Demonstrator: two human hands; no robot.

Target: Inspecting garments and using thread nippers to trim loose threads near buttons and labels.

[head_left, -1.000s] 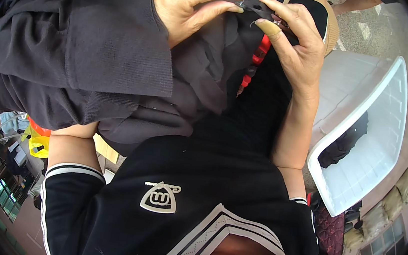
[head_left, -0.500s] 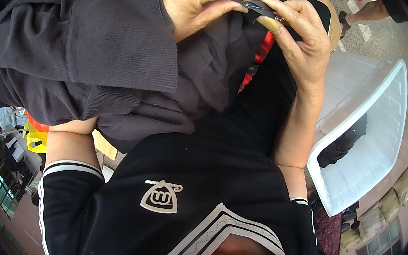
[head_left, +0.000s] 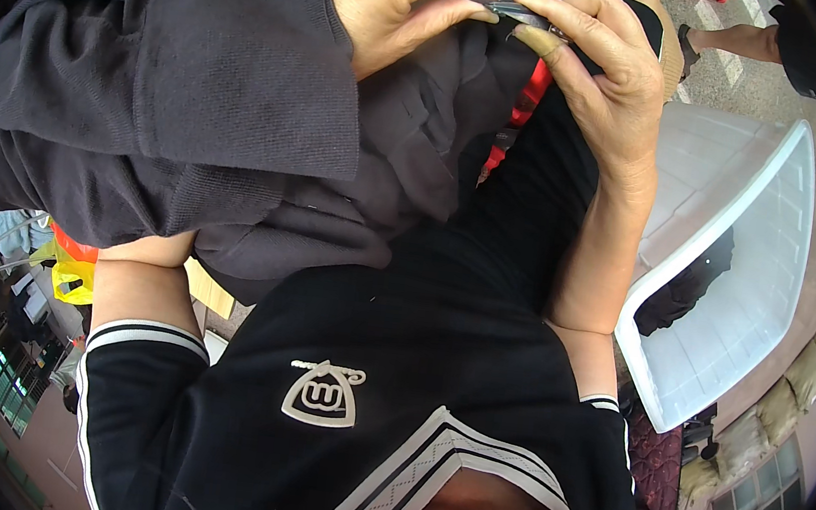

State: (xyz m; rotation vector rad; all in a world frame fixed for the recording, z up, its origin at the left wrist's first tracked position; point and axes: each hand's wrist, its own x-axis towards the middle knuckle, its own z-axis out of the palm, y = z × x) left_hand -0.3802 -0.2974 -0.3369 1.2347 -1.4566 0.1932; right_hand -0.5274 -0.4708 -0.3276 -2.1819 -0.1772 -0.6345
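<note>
Dark grey garment (head_left: 202, 121) hangs over the person's left forearm & bunches up near the top of the view. Left hand (head_left: 396, 7) & right hand (head_left: 600, 70) meet at the top, w/ a small dark flat piece (head_left: 511, 10) of the cloth's edge between them. Left grip: thumb & fingers pressed together on that piece. Right grip: fingertips (head_left: 528, 37) pinching it from the other side. White plastic tub (head_left: 747, 284) sits just beside the right forearm, w/ something dark inside it.
</note>
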